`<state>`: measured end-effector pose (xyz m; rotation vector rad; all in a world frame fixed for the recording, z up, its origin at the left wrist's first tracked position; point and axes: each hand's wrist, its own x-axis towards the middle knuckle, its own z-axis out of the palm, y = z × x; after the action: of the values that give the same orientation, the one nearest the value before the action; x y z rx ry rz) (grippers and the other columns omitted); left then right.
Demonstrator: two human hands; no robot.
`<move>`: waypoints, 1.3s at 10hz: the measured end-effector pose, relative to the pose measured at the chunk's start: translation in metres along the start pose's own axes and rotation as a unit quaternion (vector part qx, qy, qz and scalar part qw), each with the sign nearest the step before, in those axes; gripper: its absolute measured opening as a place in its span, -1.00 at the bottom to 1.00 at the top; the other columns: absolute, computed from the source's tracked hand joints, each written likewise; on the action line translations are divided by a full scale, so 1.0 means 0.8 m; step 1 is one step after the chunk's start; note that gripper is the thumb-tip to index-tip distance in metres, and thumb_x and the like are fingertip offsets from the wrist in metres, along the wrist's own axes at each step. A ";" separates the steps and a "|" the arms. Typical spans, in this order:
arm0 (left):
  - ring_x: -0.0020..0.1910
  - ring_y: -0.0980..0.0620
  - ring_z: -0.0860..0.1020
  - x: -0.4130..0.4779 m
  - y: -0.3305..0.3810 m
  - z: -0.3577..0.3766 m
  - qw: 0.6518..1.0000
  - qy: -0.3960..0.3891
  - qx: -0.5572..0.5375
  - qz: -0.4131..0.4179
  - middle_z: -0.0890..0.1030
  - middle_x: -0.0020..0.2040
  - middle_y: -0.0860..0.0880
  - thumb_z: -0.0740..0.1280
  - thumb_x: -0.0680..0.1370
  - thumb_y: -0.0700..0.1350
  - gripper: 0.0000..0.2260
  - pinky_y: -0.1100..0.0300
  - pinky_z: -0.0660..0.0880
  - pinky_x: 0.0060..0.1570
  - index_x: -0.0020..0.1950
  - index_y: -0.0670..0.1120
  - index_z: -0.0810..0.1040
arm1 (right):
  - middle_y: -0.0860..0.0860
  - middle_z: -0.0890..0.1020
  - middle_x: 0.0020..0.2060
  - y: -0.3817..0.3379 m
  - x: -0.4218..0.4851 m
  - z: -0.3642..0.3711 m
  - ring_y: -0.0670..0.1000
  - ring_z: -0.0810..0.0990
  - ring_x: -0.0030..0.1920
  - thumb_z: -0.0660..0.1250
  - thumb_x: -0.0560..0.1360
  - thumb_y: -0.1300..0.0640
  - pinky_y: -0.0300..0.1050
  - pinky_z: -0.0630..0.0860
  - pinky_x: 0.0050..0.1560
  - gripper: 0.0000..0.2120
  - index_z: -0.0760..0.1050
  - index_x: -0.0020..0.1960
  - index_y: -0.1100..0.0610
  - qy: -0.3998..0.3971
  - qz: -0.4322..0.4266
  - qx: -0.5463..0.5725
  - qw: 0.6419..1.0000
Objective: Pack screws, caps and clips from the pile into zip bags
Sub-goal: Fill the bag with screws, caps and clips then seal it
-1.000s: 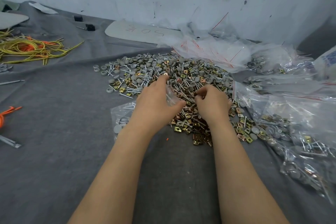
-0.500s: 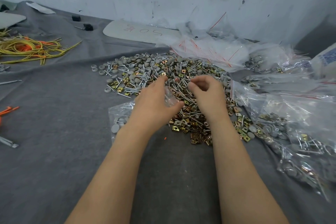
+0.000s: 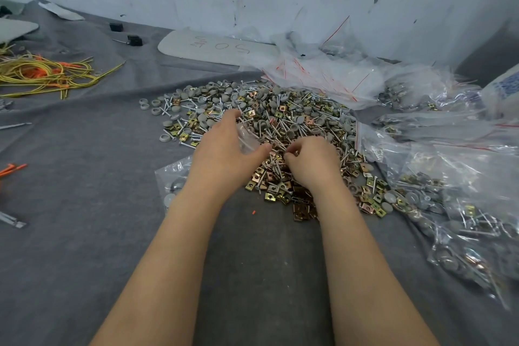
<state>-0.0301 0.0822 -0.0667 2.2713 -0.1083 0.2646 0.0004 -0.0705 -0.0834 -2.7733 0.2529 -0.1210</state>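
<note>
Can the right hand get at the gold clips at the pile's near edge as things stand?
Probably yes: the right hand sits on the pile, fingers curled among screws, and the gold clips lie uncovered beside its wrist.

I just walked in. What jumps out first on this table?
The big pile of silver screws, grey caps and brassy clips spreads mid-table on the grey cloth. Both hands are in it: the left hand holds a small clear bag, and the right hand curls into the pile beside it. Filled zip bags heap up at the right, and yellow wires tangle at far left.
</note>
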 end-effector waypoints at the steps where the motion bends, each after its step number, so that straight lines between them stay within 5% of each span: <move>1: 0.37 -0.07 0.39 -0.002 0.001 -0.001 1.000 0.000 0.004 0.000 0.42 0.41 -0.07 0.44 0.45 0.09 -0.29 0.07 0.34 0.26 0.50 -0.05 0.22 | 0.10 0.50 0.26 -0.010 0.002 0.001 0.20 0.36 0.31 0.26 0.55 -0.01 0.09 0.35 0.28 -0.71 0.55 0.22 0.03 -0.015 0.042 -0.031 0.999; 4: 0.38 -0.08 0.38 -0.003 0.003 0.000 1.000 -0.009 0.010 0.001 0.42 0.42 -0.08 0.43 0.46 0.09 -0.31 0.07 0.33 0.27 0.49 -0.06 0.22 | 0.11 0.48 0.27 -0.014 0.007 0.004 0.20 0.33 0.32 0.29 0.55 0.05 0.13 0.28 0.29 -0.74 0.54 0.22 0.06 -0.017 0.059 -0.035 0.997; 8: 0.38 -0.08 0.38 -0.003 0.004 -0.001 1.000 -0.011 0.010 -0.006 0.41 0.42 -0.07 0.43 0.46 0.10 -0.31 0.05 0.34 0.27 0.49 -0.06 0.23 | 0.11 0.45 0.29 -0.009 0.003 -0.002 0.22 0.28 0.36 0.34 0.49 -0.13 0.15 0.24 0.30 -0.68 0.55 0.20 -0.06 -0.056 0.029 -0.005 0.998; 11: 0.37 -0.08 0.38 -0.002 0.003 0.000 1.000 -0.009 0.009 -0.013 0.43 0.40 -0.07 0.44 0.46 0.09 -0.32 0.06 0.33 0.27 0.49 -0.05 0.24 | 0.15 0.46 0.28 -0.018 0.008 0.009 0.22 0.32 0.32 0.33 0.48 -0.13 0.16 0.25 0.29 -0.60 0.53 0.22 0.07 -0.030 0.053 -0.019 0.998; 13: 0.36 -0.08 0.39 -0.001 0.002 0.001 1.000 -0.007 0.013 -0.014 0.44 0.39 -0.07 0.44 0.45 0.11 -0.31 0.06 0.34 0.26 0.48 -0.05 0.24 | 0.00 0.57 -0.03 -0.013 0.005 0.011 0.13 0.49 0.14 0.30 0.53 0.10 0.06 0.29 0.15 -0.89 0.47 0.04 0.09 0.030 0.025 0.047 0.998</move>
<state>-0.0310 0.0804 -0.0661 2.2992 -0.0816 0.2378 0.0072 -0.0591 -0.0880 -2.6705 0.3239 -0.1982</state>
